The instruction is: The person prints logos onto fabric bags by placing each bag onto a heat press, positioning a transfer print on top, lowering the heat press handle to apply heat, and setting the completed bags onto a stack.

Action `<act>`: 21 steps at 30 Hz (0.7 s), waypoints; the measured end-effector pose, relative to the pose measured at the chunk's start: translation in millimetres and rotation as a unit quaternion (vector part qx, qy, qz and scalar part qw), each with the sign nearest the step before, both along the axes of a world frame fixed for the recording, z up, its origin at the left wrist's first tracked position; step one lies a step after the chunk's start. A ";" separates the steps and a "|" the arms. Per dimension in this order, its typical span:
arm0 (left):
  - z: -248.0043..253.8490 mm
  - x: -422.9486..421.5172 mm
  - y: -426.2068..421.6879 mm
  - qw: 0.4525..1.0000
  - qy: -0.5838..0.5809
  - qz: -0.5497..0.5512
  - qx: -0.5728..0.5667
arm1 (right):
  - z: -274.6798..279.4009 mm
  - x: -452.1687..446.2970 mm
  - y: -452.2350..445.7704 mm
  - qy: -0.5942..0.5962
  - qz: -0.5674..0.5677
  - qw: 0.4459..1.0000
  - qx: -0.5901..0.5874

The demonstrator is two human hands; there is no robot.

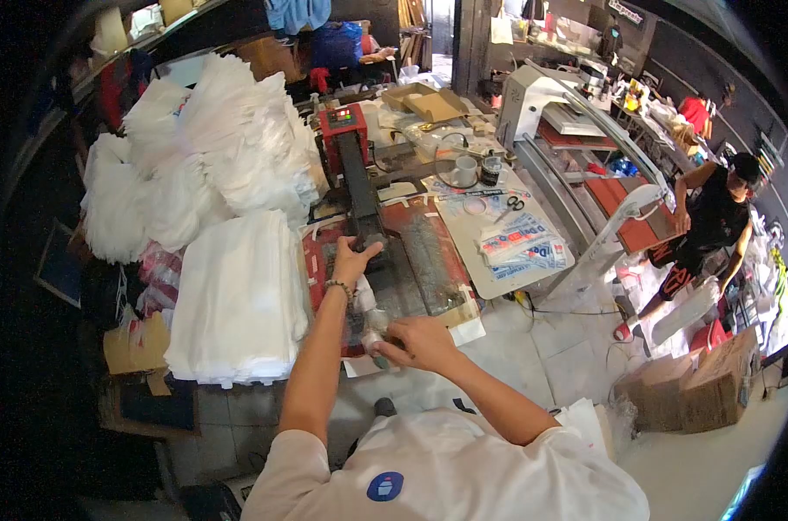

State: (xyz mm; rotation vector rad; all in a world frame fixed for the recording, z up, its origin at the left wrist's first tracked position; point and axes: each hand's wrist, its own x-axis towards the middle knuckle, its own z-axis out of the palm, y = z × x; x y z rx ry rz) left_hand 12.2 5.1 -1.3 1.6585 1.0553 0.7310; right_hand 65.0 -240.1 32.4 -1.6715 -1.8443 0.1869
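Observation:
My left hand (pixel 352 262) rests on the dark arm of a heat press (pixel 359 178) with a red control box, its fingers and thumb apart. Nearer my body, my right hand (pixel 409 344) is closed round the wrapped end of the press handle (pixel 372 332). Under the press lies a dark platen (pixel 403 269) over a red, taped surface (pixel 442 234). Just left of my left forearm is a stack of flat white sheets or bags (pixel 238 300).
Large white bundles (pixel 211 156) pile at the left. A table (pixel 463 252) holds scissors (pixel 514 204), plastic packs and mugs. A larger press (pixel 576 148) stands right; beyond it is a person (pixel 711 208). Cardboard boxes (pixel 694 386) sit on the floor at the lower right.

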 end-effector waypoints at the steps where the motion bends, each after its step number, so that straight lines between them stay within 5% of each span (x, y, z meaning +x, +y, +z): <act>1: 2.0 0.1 -2.7 1.000 -0.005 0.000 0.003 | 0.2 -0.4 -0.1 -0.002 -0.004 1.000 -0.010; 9: -8.0 1.5 -2.5 0.991 0.064 0.046 0.110 | 0.5 -0.6 -0.5 -0.004 -0.002 1.000 -0.005; 21: -4.3 -0.6 -2.4 0.995 0.051 0.035 0.078 | 3.9 0.1 -0.7 0.011 0.008 1.000 -0.022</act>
